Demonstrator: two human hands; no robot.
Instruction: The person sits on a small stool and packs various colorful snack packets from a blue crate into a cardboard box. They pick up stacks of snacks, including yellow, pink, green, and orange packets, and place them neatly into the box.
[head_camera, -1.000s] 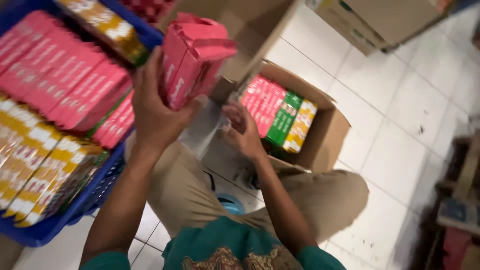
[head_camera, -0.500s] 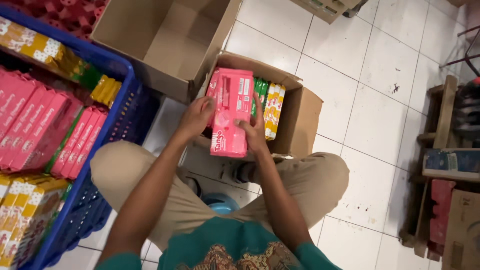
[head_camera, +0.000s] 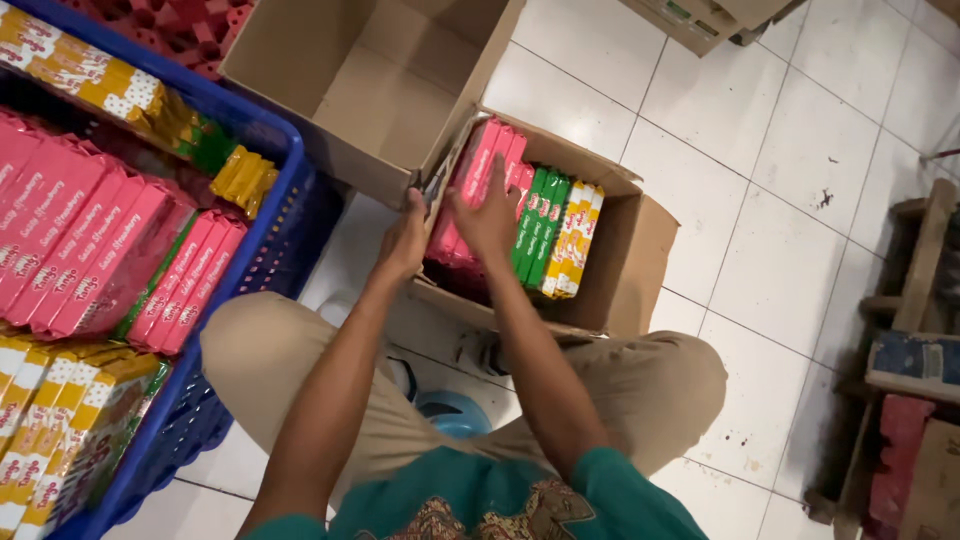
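Pink wafer packs (head_camera: 478, 178) stood on edge at the left end of a small cardboard box (head_camera: 640, 250) on the white tiled floor (head_camera: 760, 130). The right hand (head_camera: 487, 218) lay flat on them, fingers spread; the left hand (head_camera: 408, 240) pressed the box's left wall, its grip hidden. Green packs (head_camera: 537, 225) and yellow packs (head_camera: 575, 240) filled the rest. An empty carton (head_camera: 390, 80) sat behind. A blue crate (head_camera: 265, 140), cut off at left, held more pink and yellow packs.

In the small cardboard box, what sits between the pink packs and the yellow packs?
Head view: green packs stand upright between the pink packs and yellow packs.
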